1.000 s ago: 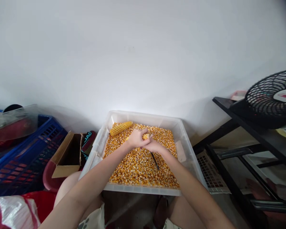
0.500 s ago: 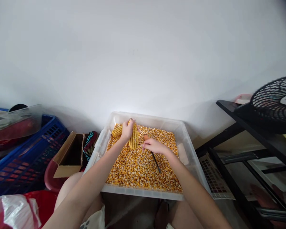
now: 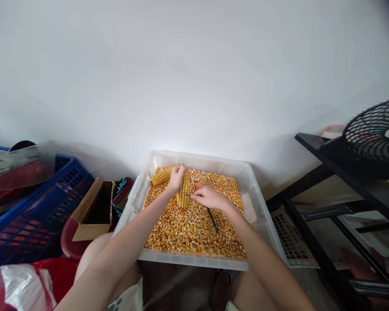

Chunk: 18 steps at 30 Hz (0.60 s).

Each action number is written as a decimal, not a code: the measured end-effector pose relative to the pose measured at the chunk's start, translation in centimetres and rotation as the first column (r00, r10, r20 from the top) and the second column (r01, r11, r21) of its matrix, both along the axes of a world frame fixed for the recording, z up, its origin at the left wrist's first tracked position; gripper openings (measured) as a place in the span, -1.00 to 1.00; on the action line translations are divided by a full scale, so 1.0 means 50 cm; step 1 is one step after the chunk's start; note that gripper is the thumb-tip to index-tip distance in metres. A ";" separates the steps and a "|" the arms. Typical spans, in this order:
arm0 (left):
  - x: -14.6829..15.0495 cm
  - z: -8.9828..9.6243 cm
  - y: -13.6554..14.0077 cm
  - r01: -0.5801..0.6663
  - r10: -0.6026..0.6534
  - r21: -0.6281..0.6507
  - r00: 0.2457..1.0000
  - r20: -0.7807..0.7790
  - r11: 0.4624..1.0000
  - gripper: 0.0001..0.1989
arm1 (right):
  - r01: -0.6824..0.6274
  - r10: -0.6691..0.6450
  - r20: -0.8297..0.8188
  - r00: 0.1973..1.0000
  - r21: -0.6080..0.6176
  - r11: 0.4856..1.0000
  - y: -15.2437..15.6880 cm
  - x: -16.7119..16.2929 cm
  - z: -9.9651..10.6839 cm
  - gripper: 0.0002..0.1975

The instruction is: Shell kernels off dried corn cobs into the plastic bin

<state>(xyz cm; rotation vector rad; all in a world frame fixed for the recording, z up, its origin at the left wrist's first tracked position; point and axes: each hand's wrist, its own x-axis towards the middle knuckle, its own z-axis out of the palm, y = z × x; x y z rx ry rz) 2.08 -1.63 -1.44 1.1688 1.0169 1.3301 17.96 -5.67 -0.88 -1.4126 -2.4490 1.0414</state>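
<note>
My left hand [image 3: 177, 178] is wrapped around the upper end of a yellow corn cob [image 3: 183, 196], which hangs tilted over the loose kernels [image 3: 181, 233]. My right hand [image 3: 208, 197] is closed in a pinch, and a thin dark tip [image 3: 188, 195] sticks out from its fingers against the cob's right side. Most of that thin tool is hidden by the hand. Under and beside the right hand show an orange-brown piece [image 3: 198, 185] and a narrow black rod [image 3: 213, 221]; whether they are one object I cannot tell. A second corn cob [image 3: 162, 175] lies left of my left hand.
A clear plastic bin [image 3: 194, 260] holds the kernels against the white wall. Left stand an open cardboard box [image 3: 92, 233], a patterned dark box [image 3: 122, 196] and a blue basket [image 3: 29, 229]. Right are a black rack [image 3: 330, 168] and a fan [image 3: 376, 134].
The held corn cob and my left hand have shifted slightly right and down. My right hand stays nearly in place, its thin tip still at the cob's side.
</note>
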 end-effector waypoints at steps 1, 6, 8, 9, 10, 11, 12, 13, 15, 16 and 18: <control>0.003 0.001 -0.003 0.004 -0.004 0.003 1.000 -0.016 1.000 -0.61 | -0.003 0.003 0.027 1.000 0.002 1.000 -0.001 -0.001 0.002 -0.68; 0.019 -0.003 -0.014 -0.001 0.009 0.051 0.988 -0.153 0.999 -0.60 | -0.010 0.011 0.109 0.994 -0.003 1.000 -0.009 -0.004 0.013 -0.67; 0.025 -0.009 -0.016 -0.021 0.045 0.105 0.970 -0.239 0.994 -0.61 | -0.007 0.003 0.139 0.990 0.031 1.000 -0.012 -0.008 0.013 -0.66; 0.028 -0.011 -0.016 -0.037 0.076 0.138 0.955 -0.287 0.990 -0.61 | -0.005 -0.003 0.154 0.988 0.052 0.999 -0.014 -0.011 0.012 -0.67; 0.032 -0.014 -0.017 -0.056 0.112 0.173 0.936 -0.334 0.983 -0.62 | -0.004 -0.008 0.167 0.986 0.072 0.997 -0.015 -0.013 0.009 -0.67; 0.035 -0.016 -0.019 -0.071 0.146 0.205 0.914 -0.379 0.976 -0.63 | -0.004 -0.012 0.180 0.984 0.088 0.996 -0.016 -0.016 0.006 -0.68; 0.039 -0.017 -0.022 -0.077 0.171 0.231 0.891 -0.420 0.970 -0.63 | -0.006 -0.014 0.192 0.981 0.101 0.995 -0.016 -0.018 0.003 -0.69; 0.042 -0.018 -0.025 -0.072 0.183 0.250 0.870 -0.458 0.966 -0.63 | -0.013 -0.011 0.201 0.980 0.114 0.993 -0.015 -0.019 -0.001 -0.71; 0.049 -0.019 -0.035 -0.020 0.170 0.278 0.830 -0.530 0.960 -0.63 | -0.042 0.014 0.208 0.978 0.130 0.991 -0.013 -0.019 -0.008 -0.73; 0.053 -0.019 -0.041 0.017 0.157 0.291 0.810 -0.564 0.957 -0.64 | -0.061 0.032 0.204 0.978 0.133 0.989 -0.011 -0.018 -0.011 -0.74; 0.058 -0.019 -0.052 0.079 0.142 0.318 0.776 -0.614 0.945 -0.66 | -0.089 0.065 0.182 0.981 0.127 0.988 -0.006 -0.014 -0.017 -0.73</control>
